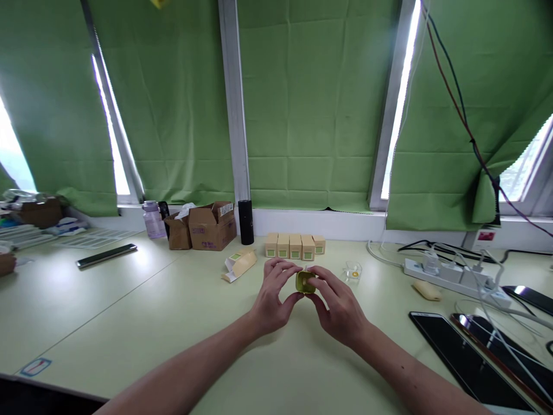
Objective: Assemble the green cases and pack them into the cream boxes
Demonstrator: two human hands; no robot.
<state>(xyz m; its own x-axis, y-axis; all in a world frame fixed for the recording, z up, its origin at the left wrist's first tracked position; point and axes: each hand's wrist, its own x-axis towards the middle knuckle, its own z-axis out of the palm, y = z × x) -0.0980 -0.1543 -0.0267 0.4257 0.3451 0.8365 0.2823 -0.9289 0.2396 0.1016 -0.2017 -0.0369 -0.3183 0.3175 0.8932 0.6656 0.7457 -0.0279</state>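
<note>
Both hands meet around a small yellow-green square cup, its hollow side turned toward me. The fingers and thumb of my left hand grip its left side. On the other side my right hand holds it, one finger reaching over the opening. Right of the hands stands a small clear plastic container with a yellow spot inside. An opened cream carton lies on its side to the left. Behind the hands, several small closed cartons with green labels stand in a row.
Brown cardboard boxes, a purple bottle and a black cylinder line the back. At right are a power strip with cables, a beige pouch-like object and a tablet. A dark flat bar lies left.
</note>
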